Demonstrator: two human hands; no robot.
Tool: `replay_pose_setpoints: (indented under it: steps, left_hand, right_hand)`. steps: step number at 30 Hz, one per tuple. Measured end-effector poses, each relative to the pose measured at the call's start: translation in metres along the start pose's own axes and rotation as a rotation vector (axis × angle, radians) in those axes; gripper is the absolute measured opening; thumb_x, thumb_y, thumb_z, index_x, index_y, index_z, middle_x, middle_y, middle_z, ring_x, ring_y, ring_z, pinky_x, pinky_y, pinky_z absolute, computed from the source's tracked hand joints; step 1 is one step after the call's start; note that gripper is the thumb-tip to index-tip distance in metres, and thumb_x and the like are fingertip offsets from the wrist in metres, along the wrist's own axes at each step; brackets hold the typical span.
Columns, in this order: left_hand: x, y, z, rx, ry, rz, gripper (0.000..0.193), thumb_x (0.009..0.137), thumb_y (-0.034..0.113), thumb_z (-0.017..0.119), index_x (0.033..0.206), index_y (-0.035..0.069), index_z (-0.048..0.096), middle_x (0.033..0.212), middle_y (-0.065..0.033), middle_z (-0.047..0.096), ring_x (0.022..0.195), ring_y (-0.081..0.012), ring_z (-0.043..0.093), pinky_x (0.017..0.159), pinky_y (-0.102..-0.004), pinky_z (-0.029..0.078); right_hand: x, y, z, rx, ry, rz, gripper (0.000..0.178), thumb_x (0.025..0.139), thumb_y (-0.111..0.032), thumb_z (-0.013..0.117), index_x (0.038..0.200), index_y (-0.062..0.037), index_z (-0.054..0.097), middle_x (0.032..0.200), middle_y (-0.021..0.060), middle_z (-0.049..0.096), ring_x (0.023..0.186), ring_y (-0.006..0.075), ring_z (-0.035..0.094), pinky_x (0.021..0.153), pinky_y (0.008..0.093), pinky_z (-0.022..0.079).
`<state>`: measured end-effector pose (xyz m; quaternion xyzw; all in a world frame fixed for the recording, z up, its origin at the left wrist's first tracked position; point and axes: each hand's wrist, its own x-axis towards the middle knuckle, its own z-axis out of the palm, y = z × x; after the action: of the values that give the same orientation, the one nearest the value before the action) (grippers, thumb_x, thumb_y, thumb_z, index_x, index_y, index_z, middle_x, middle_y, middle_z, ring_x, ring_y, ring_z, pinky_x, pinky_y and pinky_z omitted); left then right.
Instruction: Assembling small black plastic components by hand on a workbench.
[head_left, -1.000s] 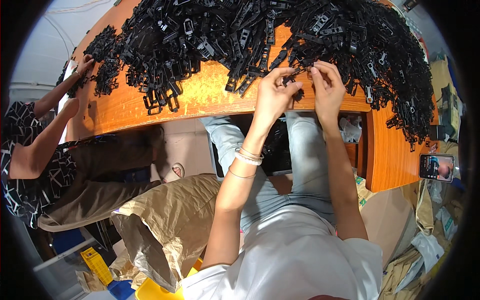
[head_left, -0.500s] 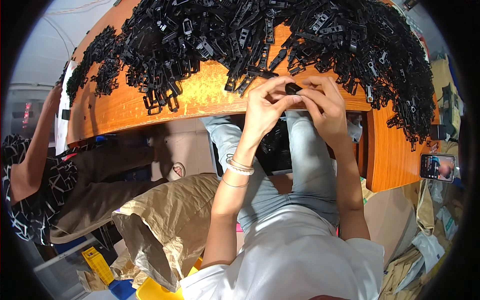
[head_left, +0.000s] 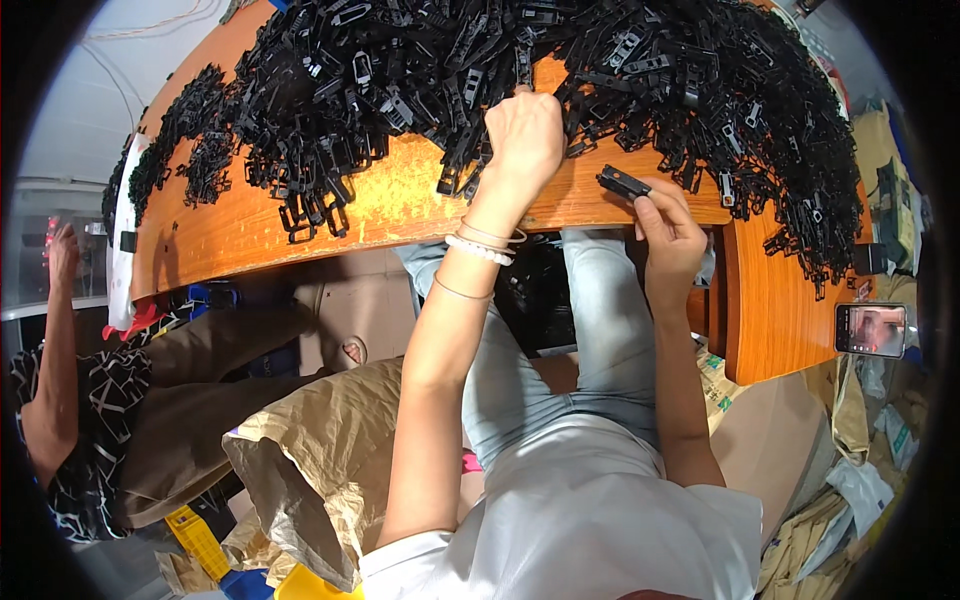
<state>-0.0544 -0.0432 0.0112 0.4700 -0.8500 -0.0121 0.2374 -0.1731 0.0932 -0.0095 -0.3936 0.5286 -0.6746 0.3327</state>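
My right hand (head_left: 668,222) pinches a small black plastic part (head_left: 621,183) near the table's front edge, with its long body pointing left past the fingertips. My left hand (head_left: 527,132) reaches forward over the front of a big heap of black plastic parts (head_left: 400,65). Its fingers are curled closed, and a narrow black part (head_left: 524,66) juts out beyond the fingertips, which appear to grip its near end. Whether that part is lifted off the heap cannot be seen. The heap's pieces are long and slim, many with rectangular openings.
The heap spreads in an arc over the wooden table (head_left: 400,200). A phone (head_left: 870,330) stands by the table's right end. Brown paper bag (head_left: 320,430) and yellow crate (head_left: 196,540) are at lower left. Another person's arm (head_left: 58,350) is at far left.
My hands were together over a small black piece and have parted. The left has moved forward to the heap; the right holds a part slightly lower and to the right.
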Motion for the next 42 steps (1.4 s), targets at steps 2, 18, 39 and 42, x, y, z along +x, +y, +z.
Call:
replay_pose_setpoints:
  steps: [2,18,39,42]
  left_hand:
    - [-0.002,-0.002,0.002,-0.030,0.108,-0.009,0.007,0.064,0.002,0.057,0.065,-0.004,0.059,0.074,-0.0218,0.058,0.058,-0.0330,0.059,0.052,-0.0395,0.047]
    - [-0.072,0.014,-0.008,-1.266,0.086,-0.269,0.016,0.078,-0.004,0.054,0.091,-0.002,0.063,0.082,-0.0057,0.063,0.063,-0.0055,0.057,0.057,-0.0162,0.046]
    - [-0.084,0.032,-0.025,-1.385,-0.175,-0.399,0.014,0.076,0.007,0.065,0.067,-0.001,0.058,0.060,0.0038,0.050,0.057,-0.0021,0.043,0.049,-0.0185,0.033]
    - [-0.081,0.037,-0.029,-1.454,-0.183,-0.423,0.014,0.077,0.007,0.064,0.067,-0.001,0.058,0.060,0.0031,0.050,0.057,-0.0028,0.044,0.050,-0.0191,0.034]
  right_hand:
    - [0.000,-0.003,0.005,-0.121,0.056,-0.134,0.013,0.081,0.000,0.054,0.091,0.0083,0.058,0.090,0.0058,0.056,0.065,0.0052,0.046,0.057,0.0169,0.037]
    - [0.014,-0.027,0.002,0.138,-0.143,0.275,0.017,0.082,-0.012,0.057,0.085,0.0047,0.061,0.063,0.0067,0.059,0.052,0.0041,0.044,0.047,0.0154,0.032]
    - [-0.001,-0.002,0.006,0.181,-0.175,0.136,0.016,0.075,0.006,0.059,0.091,0.0090,0.058,0.082,0.0053,0.055,0.069,0.0088,0.054,0.063,0.0183,0.045]
    - [-0.001,-0.017,0.006,0.163,-0.198,0.218,0.022,0.076,0.006,0.058,0.097,0.0097,0.055,0.085,0.0053,0.054,0.070,0.0091,0.054,0.065,0.0187,0.045]
